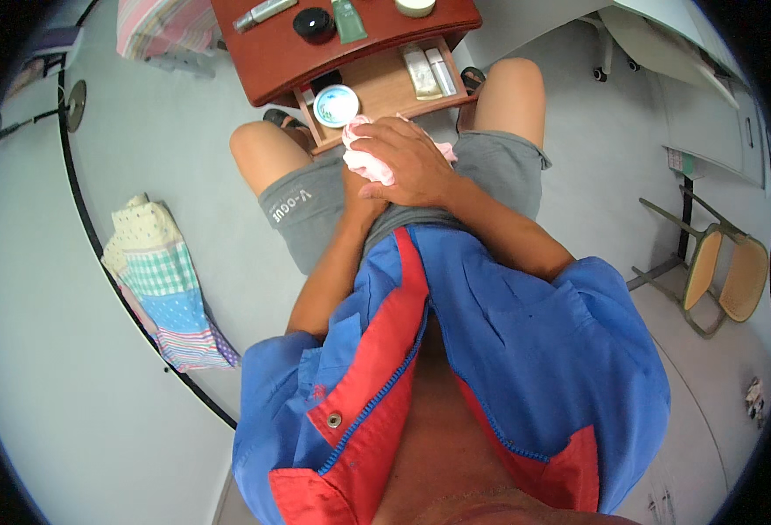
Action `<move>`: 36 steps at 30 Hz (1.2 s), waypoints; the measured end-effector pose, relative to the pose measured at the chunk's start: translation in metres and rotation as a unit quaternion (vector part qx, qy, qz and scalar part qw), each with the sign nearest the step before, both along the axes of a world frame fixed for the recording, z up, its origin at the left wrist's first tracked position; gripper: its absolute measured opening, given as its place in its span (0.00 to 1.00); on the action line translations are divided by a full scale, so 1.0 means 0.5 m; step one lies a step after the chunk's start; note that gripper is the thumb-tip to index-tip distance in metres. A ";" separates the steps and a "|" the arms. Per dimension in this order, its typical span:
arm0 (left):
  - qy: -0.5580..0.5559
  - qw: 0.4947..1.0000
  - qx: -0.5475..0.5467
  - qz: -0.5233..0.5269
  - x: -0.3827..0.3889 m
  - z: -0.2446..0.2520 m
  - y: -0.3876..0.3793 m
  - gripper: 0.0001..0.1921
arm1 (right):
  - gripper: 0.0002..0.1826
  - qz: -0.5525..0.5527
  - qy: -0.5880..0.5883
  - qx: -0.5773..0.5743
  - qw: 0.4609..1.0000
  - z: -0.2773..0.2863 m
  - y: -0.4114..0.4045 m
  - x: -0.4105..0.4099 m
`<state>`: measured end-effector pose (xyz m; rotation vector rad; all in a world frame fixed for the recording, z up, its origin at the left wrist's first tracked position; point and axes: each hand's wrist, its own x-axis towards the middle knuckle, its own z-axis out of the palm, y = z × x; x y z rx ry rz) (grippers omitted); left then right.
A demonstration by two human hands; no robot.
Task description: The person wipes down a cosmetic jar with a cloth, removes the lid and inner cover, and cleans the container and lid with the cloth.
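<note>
A crumpled pink-and-white cloth is bunched between my hands, above my lap. My right hand lies over it from above, fingers curled across the cloth and thumb towards my left wrist. Beneath, my left hand is mostly hidden by the cloth and the right hand, so its fingers do not show. Just beyond the hands, a red-brown wooden cabinet has its drawer pulled out. Inside the drawer are a round white-and-blue container, a pale tube and a silver-white tube.
On the cabinet top are a black round jar, a green tube, a silver tube and a pale round jar. A patchwork fabric is at left, a folding chair at right. My knees flank the drawer.
</note>
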<state>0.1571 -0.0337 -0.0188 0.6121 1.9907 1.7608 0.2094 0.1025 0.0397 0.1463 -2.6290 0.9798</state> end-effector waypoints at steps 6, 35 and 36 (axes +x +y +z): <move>0.152 0.987 -0.060 0.001 -0.025 0.068 -0.004 0.30 | 0.19 -0.134 -0.155 -0.451 0.869 -0.056 0.038 -0.028; -0.272 0.890 0.363 -0.049 -0.039 0.237 -0.011 0.30 | 0.37 -0.043 0.080 -0.549 0.831 0.122 -0.028 -0.013; -0.282 0.885 0.369 -0.041 -0.040 0.234 -0.009 0.30 | 0.35 -0.030 0.070 -0.637 0.767 0.144 -0.037 -0.020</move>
